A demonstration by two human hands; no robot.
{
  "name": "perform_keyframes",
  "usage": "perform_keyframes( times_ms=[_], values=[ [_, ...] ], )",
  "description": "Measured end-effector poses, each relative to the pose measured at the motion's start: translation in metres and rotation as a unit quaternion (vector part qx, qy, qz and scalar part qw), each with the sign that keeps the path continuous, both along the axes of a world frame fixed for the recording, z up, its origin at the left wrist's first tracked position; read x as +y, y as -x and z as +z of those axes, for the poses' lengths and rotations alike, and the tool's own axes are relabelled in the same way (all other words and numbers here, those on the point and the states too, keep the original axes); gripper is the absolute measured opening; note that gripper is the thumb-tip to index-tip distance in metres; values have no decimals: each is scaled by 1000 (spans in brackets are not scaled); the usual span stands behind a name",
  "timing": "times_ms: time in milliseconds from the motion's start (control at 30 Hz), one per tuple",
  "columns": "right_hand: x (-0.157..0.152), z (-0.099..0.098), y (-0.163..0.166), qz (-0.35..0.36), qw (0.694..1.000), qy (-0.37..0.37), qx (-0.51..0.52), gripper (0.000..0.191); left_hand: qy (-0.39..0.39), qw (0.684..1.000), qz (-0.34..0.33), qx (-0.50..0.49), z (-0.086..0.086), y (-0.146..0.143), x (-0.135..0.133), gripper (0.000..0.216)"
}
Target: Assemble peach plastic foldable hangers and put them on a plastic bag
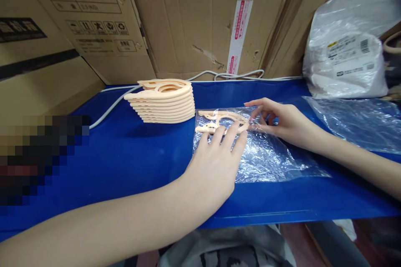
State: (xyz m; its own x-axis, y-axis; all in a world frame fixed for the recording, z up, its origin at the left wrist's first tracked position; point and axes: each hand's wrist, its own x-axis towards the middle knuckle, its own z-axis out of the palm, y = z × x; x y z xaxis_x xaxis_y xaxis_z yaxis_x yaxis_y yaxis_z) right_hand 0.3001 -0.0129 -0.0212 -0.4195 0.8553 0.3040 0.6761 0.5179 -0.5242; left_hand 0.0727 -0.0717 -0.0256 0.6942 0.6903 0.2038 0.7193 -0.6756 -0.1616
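A cream folding plastic hanger (230, 117) lies flat at the left end of a clear plastic bag (266, 162), apparently inside the film. My left hand (216, 158) rests palm down on the bag, fingers spread, with the fingertips on the hanger's near side. At the hanger's right end is my right hand (278, 119). Its index finger and thumb are apart and curved around that end, touching the film; the other fingers are partly hidden. Just left of the bag stands a neat stack of matching hangers (166, 106), several high.
A blue-covered table (140, 167) carries everything. Cardboard boxes (194, 33) wall off the back and left. A white cable (112, 106) runs along the rear. At right lie another clear bag (360, 121) and a bulky white plastic-wrapped package (347, 58). A blurred-out patch covers the left edge.
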Motion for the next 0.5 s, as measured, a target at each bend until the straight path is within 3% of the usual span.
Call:
perform_keyframes(
  times_ms=[100,200,367,500],
  values=[
    [4,9,-13,-8,999,3,-46,57,15,1000,-15,0,2,1,0,65],
    [13,25,-47,-44,992,7,-117,54,36,997,-61,-12,5,2,2,66],
    [21,49,-95,-218,955,-43,-196,55,62,991,-100,-66,6,4,2,39],
    [14,52,-82,-190,963,-59,-182,56,75,988,-108,-80,8,4,1,36]
  ],
)
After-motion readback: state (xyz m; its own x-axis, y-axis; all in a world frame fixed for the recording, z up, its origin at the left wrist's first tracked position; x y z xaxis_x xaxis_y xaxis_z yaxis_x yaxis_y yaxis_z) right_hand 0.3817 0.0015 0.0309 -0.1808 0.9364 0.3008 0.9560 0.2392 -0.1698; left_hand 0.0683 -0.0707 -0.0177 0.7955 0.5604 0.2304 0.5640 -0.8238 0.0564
